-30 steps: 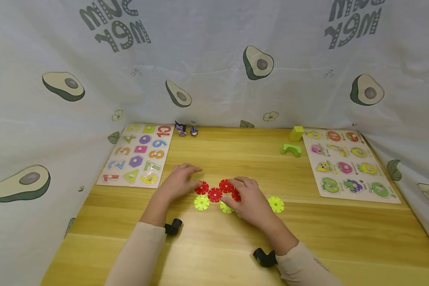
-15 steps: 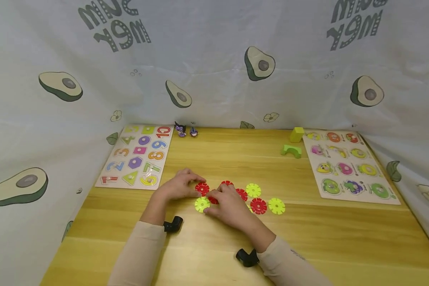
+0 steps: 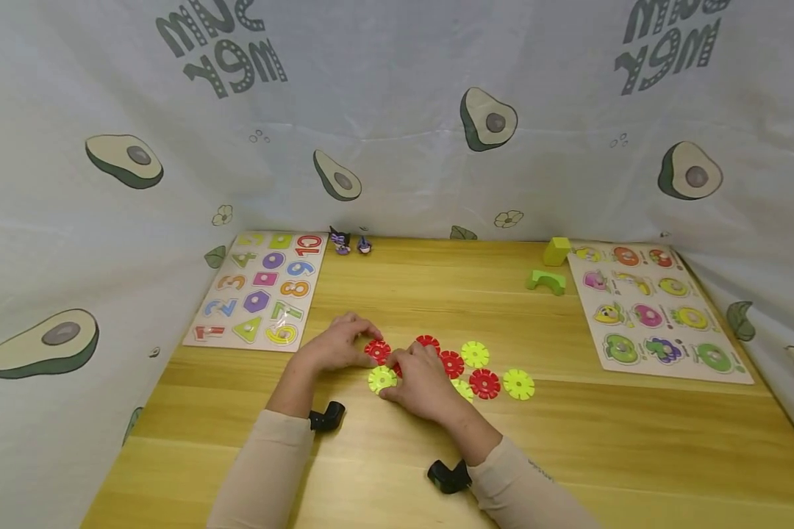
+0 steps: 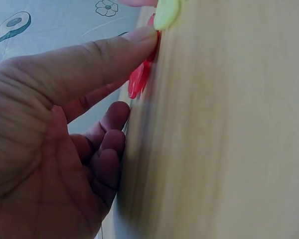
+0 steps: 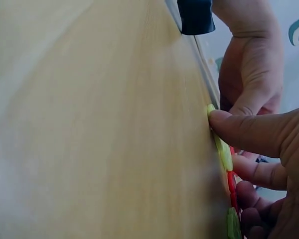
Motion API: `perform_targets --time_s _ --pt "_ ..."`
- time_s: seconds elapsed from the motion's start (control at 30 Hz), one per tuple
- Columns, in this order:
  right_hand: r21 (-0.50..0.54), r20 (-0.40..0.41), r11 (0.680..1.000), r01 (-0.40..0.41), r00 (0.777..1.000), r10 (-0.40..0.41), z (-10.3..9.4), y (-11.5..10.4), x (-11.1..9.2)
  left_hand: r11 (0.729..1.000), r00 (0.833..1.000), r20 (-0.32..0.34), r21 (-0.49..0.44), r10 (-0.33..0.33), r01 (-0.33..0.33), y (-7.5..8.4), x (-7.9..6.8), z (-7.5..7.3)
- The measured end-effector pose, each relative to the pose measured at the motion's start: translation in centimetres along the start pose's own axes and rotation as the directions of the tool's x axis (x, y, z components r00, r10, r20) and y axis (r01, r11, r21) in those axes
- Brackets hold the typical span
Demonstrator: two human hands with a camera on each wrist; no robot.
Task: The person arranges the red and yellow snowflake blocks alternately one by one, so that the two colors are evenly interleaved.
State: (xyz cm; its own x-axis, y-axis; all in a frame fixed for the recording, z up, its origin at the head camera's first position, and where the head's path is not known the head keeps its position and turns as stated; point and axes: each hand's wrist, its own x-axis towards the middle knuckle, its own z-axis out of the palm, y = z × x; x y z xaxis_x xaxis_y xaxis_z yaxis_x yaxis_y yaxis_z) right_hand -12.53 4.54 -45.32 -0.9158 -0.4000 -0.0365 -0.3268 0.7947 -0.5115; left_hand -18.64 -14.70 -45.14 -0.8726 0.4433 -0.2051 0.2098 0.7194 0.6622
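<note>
Pinching a red disc (image 3: 377, 351) by its edges between thumb and forefinger, the left hand (image 3: 336, 345) rested low over the wooden table (image 3: 384, 463), its other fingers curled in. Just beside it I saw the right hand (image 3: 426, 383), thumb on the edge of a yellow disc (image 3: 382, 379) and forefinger bent to its far side; how firmly it pressed, I couldn't tell. Those two discs lay flat, close together, in front of the person. Beyond the right hand were more red discs (image 3: 485, 383) and yellow discs (image 3: 519, 384), some partly hidden by its fingers. Farther back, a number board (image 3: 274, 292) lay to the left, near two little figurines (image 3: 340, 241), and a fruit board (image 3: 662, 301) to the right, beside a green arch (image 3: 546, 281) and an upright block (image 3: 556, 252). Avocado-printed cloth (image 3: 410, 184) hung behind.
</note>
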Motion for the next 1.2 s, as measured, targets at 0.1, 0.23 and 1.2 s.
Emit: perform_targets --time_s 0.1,0.23,1.2 --pt "0.025 -0.002 1.0 -0.013 1.0 0.013 0.0 0.2 0.1 0.999 1.0 -0.006 -0.039 0.013 -0.013 -0.1 0.2 -0.1" --pt "0.113 -0.013 0.994 -0.009 1.0 0.011 -0.1 0.4 0.2 0.989 1.0 -0.011 -0.145 0.011 -0.012 -0.3 0.4 -0.1" --pt "0.325 -0.057 0.945 -0.04 0.996 0.062 -2.5 1.7 2.0 0.976 0.904 -0.391 0.055 -0.175 0.213 -5.1 1.7 -5.4"
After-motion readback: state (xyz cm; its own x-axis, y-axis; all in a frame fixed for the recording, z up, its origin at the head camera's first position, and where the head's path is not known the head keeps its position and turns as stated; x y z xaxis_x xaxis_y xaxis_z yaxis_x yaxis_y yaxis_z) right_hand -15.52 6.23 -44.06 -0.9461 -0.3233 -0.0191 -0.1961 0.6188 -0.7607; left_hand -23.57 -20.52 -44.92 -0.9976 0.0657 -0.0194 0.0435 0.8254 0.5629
